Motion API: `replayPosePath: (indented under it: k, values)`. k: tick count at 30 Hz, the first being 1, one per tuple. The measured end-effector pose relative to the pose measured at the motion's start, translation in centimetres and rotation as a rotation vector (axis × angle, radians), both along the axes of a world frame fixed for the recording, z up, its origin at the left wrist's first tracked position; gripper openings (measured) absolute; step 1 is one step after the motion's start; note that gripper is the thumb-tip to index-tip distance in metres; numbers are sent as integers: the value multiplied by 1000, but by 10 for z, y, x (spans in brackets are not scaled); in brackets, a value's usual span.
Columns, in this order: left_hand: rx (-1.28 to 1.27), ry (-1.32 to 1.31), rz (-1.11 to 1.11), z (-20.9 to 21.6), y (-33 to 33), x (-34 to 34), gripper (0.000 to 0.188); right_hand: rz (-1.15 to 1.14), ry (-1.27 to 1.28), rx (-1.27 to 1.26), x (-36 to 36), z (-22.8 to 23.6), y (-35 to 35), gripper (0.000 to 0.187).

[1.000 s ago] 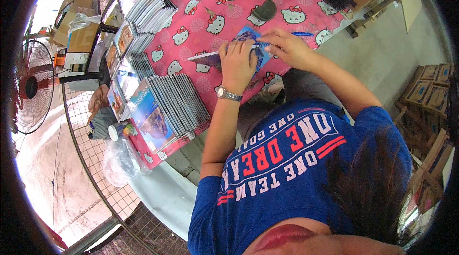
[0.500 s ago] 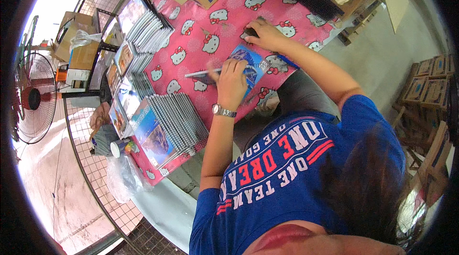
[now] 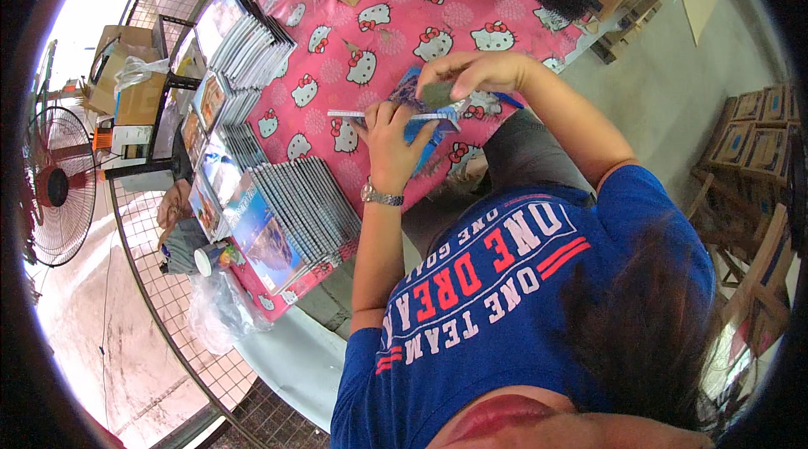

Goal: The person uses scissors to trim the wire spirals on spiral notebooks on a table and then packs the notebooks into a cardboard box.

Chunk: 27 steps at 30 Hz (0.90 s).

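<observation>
Concrete floor [image 3: 614, 116], stacked brown cartons [image 3: 749, 129] far off at 3 o'clock, fan [image 3: 56, 186] at 9. Clock center = notebook in work.

Pink cat-print counter [image 3: 332, 74]: smooth, probably slick. Tall stack of glossy books [image 3: 307, 205] at 8 o'clock: ridged edges, likely heavy as a block and apt to slide.

Notebook [image 3: 424, 139] is on the counter's near side, tilted, pale straight edge up, blue printed cover. Reads light; stiff covers, bendy leaves, glossy so a bit slippery. Coil looks like the fragile bit: I'd grip the body by its covers, clear of the binding.

Hands: left [image 3: 390, 148] has fingers hooked over the pale edge, thumb against the near face. Right [image 3: 484, 72], at 1 o'clock, pinches a dull dark-green pad [image 3: 437, 95], flat, round-edged, rigid or soft can't tell. Thin blue rod [image 3: 509, 100] at 2 o'clock.
</observation>
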State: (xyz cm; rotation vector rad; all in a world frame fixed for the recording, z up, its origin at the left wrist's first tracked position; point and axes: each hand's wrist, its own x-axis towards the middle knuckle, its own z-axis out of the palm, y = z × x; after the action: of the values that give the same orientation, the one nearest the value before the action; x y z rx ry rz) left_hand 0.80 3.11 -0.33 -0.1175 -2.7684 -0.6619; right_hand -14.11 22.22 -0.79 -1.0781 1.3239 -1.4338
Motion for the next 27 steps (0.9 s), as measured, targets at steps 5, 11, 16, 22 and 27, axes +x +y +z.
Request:
replayPosePath:
  k: [5, 11, 16, 22, 27]
  values:
    - [-7, -2, 1, -2, 7, 3, 33, 133, -370, -56, 5, 5, 8, 46]
    - [-5, 31, -12, -2, 6, 2, 34, 25, -282, 98, -1, -6, 5, 50]
    - [3, -15, 13, 0, 6, 2, 38, 99, -393, -74, 3, 4, 6, 51]
    - [-44, 22, 23, 6, 11, 2, 42, 53, 183, 299, -3, 13, -3, 50]
    - [18, -19, 41, -1, 5, 4, 42, 100, 3, 105, -4, 8, -7, 49]
